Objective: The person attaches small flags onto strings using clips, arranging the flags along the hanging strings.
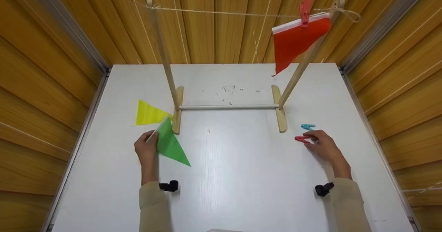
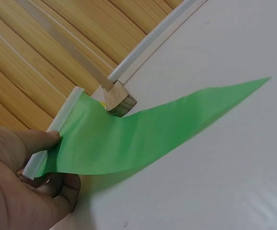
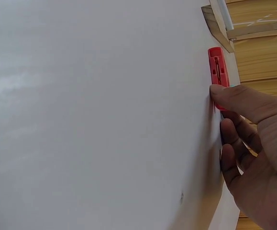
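My left hand (image 1: 145,146) pinches a green triangular flag (image 1: 170,141) by its white-edged band, thumb on one face and fingers behind, as the left wrist view shows. The flag's tip points away to the right. On the right side, thumb and fingers of my right hand (image 1: 324,145) pinch a red clothespin (image 1: 301,139) by one end, close over the table. Just beyond it lies a blue clothespin (image 1: 307,126). A yellow triangular flag (image 1: 149,114) lies on the table past my left hand, its tip partly behind the green one.
A wooden stand (image 1: 176,121) with two posts and a white crossbar (image 1: 228,107) is at the back of the white table (image 1: 221,190). String (image 1: 214,12) runs between the post tops. From its right end hangs a red flag (image 1: 300,38), clipped by a pink clothespin (image 1: 305,12).
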{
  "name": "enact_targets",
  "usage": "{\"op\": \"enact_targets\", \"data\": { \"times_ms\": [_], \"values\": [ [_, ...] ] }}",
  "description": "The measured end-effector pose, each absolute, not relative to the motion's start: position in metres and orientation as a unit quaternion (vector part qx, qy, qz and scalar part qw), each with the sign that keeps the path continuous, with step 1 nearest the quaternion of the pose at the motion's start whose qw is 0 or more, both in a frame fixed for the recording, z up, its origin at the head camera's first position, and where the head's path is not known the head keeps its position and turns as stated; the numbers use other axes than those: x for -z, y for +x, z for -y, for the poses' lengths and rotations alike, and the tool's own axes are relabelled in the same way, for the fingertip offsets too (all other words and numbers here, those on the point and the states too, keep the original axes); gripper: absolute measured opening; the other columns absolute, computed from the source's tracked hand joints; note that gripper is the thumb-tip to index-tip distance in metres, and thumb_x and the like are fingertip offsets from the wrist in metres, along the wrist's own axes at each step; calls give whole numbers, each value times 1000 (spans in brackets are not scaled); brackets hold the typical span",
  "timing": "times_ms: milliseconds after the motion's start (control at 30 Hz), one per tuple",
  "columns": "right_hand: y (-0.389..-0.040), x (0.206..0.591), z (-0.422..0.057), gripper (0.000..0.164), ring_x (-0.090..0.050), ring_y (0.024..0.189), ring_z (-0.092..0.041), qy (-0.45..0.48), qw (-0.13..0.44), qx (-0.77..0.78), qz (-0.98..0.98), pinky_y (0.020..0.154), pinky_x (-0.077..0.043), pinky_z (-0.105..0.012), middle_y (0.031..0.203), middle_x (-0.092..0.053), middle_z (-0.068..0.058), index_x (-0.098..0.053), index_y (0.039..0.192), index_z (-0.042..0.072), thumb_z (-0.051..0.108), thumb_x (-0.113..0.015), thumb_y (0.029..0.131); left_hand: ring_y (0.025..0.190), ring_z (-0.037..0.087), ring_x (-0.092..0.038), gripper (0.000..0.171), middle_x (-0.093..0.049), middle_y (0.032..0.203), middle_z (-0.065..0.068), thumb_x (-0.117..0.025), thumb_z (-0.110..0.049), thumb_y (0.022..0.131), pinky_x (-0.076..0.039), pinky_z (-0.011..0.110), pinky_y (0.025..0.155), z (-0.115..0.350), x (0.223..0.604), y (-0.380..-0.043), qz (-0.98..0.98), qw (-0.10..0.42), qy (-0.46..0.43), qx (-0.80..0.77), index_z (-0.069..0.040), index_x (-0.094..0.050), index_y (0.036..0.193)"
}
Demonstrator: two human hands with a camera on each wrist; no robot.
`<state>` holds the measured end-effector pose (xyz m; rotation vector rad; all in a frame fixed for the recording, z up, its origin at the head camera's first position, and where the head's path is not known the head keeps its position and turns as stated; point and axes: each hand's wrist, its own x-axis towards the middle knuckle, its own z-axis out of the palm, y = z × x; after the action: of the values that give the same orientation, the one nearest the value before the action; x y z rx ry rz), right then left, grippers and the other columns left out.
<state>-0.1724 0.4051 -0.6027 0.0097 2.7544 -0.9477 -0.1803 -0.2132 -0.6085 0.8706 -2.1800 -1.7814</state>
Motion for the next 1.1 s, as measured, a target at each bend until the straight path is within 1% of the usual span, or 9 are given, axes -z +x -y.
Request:
{"op": "enact_targets", "data": {
  "times_ms": [167,267,467,633,733,800,900,1000,1100],
  "values": [
    [-173,602,-405,39,-51,120,-39,12,117,327,-938,104,-45,-59,134,-52,-22,-60,136,6,14,-68,99,131,33,-53,33,-66,130,21,-66,-21,100,-40,48,112,209,609,-186,743,105,289,594,1,-70,124],
    [-173,602,-405,38,-51,120,-39,18,118,329,-937,105,-45,-58,134,-53,-21,-60,136,8,14,-67,99,132,33,-55,32,-67,128,20,-66,-22,101,-41,46,113,207,609,-188,747,117,287,588,0,-71,122],
    [-174,602,-403,37,-51,118,-37,25,123,325,-937,105,-45,-58,133,-54,-20,-62,134,8,15,-69,98,121,29,-64,25,-72,119,19,-67,-17,100,-49,41,102,204,604,-184,734,154,278,600,0,-75,117],
    [-173,599,-404,35,-53,115,-37,22,118,321,-940,103,-47,-57,130,-55,-21,-63,131,5,13,-69,98,116,22,-67,23,-73,119,15,-70,-16,98,-54,26,91,203,593,-182,729,171,246,616,-3,-76,116],
    [-172,597,-404,34,-55,113,-37,9,104,319,-942,97,-51,-52,127,-57,-20,-62,130,4,12,-69,98,115,19,-67,23,-73,119,12,-72,-16,96,-54,17,86,203,583,-182,727,172,227,625,-5,-77,116],
    [-172,594,-404,34,-58,112,-37,-4,87,322,-943,92,-54,-46,126,-58,-20,-62,129,3,11,-70,97,113,18,-68,23,-73,119,12,-73,-15,95,-54,15,85,202,575,-183,724,174,207,634,-5,-77,115],
    [-173,589,-399,38,-61,110,-37,-28,61,335,-940,86,-56,-33,127,-59,-20,-60,132,1,7,-70,96,108,15,-70,22,-74,118,13,-74,-13,94,-54,16,85,200,561,-184,721,179,180,645,-4,-77,114],
    [-178,582,-390,40,-63,108,-35,-39,37,344,-937,82,-54,-23,125,-60,-19,-60,131,0,5,-72,94,103,11,-71,21,-74,115,14,-74,-12,93,-55,17,86,197,548,-185,719,186,162,650,-3,-78,112],
    [-184,574,-380,38,-63,106,-34,-41,19,345,-938,86,-55,-28,121,-61,-19,-61,128,-1,7,-74,93,99,10,-71,20,-75,112,15,-74,-11,93,-56,18,86,193,537,-186,719,194,143,652,-2,-78,110]
  ]
}}
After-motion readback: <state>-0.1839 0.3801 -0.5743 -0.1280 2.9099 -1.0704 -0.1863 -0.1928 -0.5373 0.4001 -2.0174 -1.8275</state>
